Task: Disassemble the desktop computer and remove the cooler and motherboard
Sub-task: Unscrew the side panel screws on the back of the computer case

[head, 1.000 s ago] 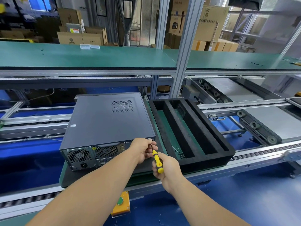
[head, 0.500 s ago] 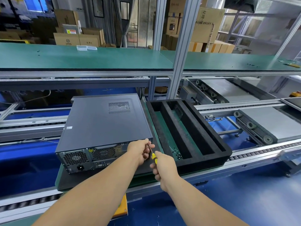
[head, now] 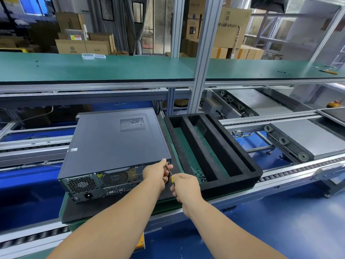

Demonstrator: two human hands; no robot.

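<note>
Our right hand (head: 186, 186) grips the yellow-handled screwdriver (head: 170, 173), and the fingers of our left hand (head: 157, 173) pinch its metal shaft, guiding the tip to the upper right corner of the computer's (head: 113, 146) rear panel, where we judge a cover screw sits, though the screw itself is hidden. The computer lies flat on a dark mat (head: 78, 212) on the conveyor, just beside a black foam tray (head: 242, 161). We judge the task barely begun: the cover is closed, and the cooler and motherboard remain inside.
</note>
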